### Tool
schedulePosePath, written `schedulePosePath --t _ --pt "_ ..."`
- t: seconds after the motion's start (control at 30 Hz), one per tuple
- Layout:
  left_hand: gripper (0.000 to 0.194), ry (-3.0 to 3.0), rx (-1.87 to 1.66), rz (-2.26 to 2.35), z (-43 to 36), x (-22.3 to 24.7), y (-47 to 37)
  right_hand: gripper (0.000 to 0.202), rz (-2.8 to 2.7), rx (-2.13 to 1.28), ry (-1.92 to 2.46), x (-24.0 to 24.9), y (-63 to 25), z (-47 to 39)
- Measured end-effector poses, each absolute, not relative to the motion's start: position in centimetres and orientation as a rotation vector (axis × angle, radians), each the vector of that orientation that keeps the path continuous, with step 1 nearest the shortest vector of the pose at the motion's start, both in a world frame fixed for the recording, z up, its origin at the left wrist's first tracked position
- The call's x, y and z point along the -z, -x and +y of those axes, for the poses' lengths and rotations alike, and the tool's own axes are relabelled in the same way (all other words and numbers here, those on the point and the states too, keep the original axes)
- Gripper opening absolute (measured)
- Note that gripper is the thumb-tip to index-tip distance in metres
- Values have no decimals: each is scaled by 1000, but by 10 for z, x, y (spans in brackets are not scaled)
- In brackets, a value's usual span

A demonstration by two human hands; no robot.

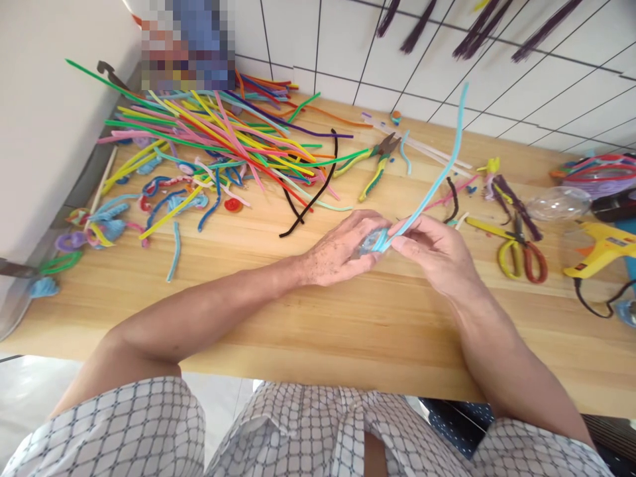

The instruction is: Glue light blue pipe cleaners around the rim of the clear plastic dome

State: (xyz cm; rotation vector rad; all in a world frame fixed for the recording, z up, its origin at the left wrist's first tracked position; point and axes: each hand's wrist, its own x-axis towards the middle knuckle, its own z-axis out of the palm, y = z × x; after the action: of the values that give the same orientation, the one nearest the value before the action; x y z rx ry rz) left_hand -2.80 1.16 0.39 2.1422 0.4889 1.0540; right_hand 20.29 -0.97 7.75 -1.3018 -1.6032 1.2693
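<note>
My left hand (338, 250) is closed round a small clear plastic piece (368, 242), whose full shape the fingers hide. A light blue pipe cleaner (442, 173) is bent round the end of this piece. Between thumb and forefinger, my right hand (434, 248) pinches the same pipe cleaner close to the clear piece. Its long free end sticks up and away to the right. Both hands meet just above the wooden table (318, 331).
Loose coloured pipe cleaners (238, 132) pile up at the back left. Green-and-yellow pliers (372, 162) lie behind my hands. To the right are scissors (521, 248), a clear plastic dome (559, 202) and a yellow glue gun (601, 248). A white tiled wall (342, 46) bounds the back.
</note>
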Motion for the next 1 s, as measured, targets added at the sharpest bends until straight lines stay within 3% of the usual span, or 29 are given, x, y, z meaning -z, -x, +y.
schedulePosePath --t 0.8,1.0 --pt "52 -2112 -1029 577 9 -5 29 33 -1208 -1305 1269 -67 -197 -4" --pt "53 -2088 -1019 586 9 -4 28 43 -1310 -1207 1255 -67 -196 -6"
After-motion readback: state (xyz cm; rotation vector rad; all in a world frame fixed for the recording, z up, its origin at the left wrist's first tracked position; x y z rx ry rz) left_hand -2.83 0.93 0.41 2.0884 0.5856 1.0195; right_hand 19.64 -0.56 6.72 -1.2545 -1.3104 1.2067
